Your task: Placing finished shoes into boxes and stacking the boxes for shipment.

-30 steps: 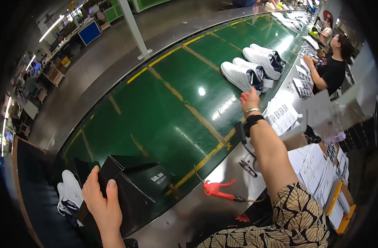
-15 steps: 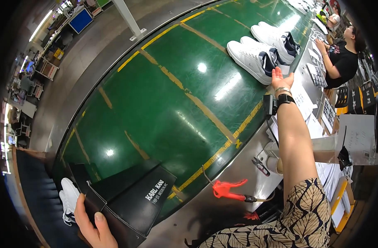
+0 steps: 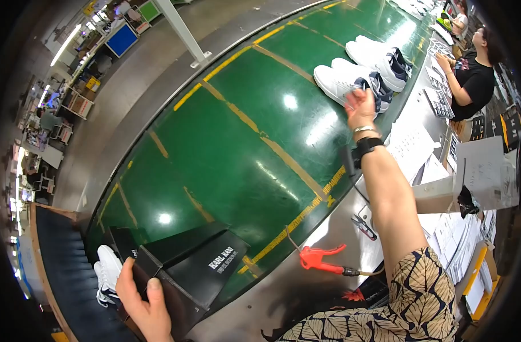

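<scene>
Left hand (image 3: 142,308) on black cardboard shoebox (image 3: 183,285), seven o'clock, grip unclear; right hand (image 3: 361,108), loosely spread, by white low-top sneakers (image 3: 339,83), between one and two o'clock. Sneakers probably light, pliant, best held by the heel.

My left hand (image 3: 144,305) is low at the near left, its thumb (image 3: 155,295) and forefinger (image 3: 128,281) set apart and both pointing away from me. My right arm (image 3: 390,199) stretches from the near right toward the far side, angled a little left. Past the wrist (image 3: 366,135), my right hand (image 3: 361,109) is loosely open, its slightly bent fingers (image 3: 355,98) blurred.
</scene>
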`<state>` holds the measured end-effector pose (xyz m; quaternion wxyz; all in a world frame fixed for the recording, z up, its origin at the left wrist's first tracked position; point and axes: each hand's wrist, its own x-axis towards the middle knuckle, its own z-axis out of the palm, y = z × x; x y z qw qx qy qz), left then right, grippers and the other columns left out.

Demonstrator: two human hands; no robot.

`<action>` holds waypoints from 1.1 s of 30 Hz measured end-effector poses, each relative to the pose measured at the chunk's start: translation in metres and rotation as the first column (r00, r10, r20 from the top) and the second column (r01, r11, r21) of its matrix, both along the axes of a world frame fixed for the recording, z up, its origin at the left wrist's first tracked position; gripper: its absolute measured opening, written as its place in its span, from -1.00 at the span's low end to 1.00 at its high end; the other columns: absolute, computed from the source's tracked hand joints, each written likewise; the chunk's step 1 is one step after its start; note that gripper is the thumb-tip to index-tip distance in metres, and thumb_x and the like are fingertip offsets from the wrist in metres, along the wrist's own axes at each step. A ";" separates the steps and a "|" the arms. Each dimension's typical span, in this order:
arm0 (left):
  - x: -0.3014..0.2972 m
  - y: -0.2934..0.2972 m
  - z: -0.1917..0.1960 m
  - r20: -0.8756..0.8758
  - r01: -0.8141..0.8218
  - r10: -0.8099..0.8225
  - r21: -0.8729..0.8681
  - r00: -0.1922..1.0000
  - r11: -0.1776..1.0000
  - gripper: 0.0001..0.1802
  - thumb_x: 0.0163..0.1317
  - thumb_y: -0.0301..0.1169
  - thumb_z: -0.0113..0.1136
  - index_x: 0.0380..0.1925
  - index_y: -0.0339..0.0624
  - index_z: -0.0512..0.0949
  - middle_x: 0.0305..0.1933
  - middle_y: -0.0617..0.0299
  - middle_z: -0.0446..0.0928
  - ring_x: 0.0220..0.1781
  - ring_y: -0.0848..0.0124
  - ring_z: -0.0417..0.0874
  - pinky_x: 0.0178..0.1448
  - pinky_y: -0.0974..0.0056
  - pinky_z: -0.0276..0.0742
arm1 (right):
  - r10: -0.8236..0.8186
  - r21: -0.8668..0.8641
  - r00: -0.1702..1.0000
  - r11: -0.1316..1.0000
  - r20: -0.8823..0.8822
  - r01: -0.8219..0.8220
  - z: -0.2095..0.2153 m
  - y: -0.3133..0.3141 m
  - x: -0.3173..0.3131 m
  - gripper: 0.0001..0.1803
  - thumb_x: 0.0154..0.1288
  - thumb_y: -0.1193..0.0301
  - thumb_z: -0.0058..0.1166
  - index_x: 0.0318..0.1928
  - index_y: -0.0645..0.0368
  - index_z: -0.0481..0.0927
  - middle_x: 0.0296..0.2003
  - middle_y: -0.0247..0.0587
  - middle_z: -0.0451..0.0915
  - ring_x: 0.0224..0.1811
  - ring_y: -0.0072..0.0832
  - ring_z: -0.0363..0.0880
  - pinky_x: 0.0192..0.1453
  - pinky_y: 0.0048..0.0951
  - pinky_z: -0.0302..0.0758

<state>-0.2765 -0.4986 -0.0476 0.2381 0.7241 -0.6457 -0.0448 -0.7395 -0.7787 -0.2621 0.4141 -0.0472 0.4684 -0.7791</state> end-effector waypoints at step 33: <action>-0.073 0.047 0.022 -0.339 0.306 -0.276 0.039 0.900 0.951 -0.57 0.12 -0.18 0.07 -0.07 -0.21 0.51 0.27 -0.03 0.22 0.37 0.14 0.06 0.38 0.07 -0.28 | 0.000 -0.119 0.123 0.253 -0.992 -0.960 0.188 0.305 0.184 -0.27 0.20 0.09 0.02 0.24 0.30 0.16 0.13 0.11 0.25 0.11 -0.05 0.23 0.21 -0.15 0.09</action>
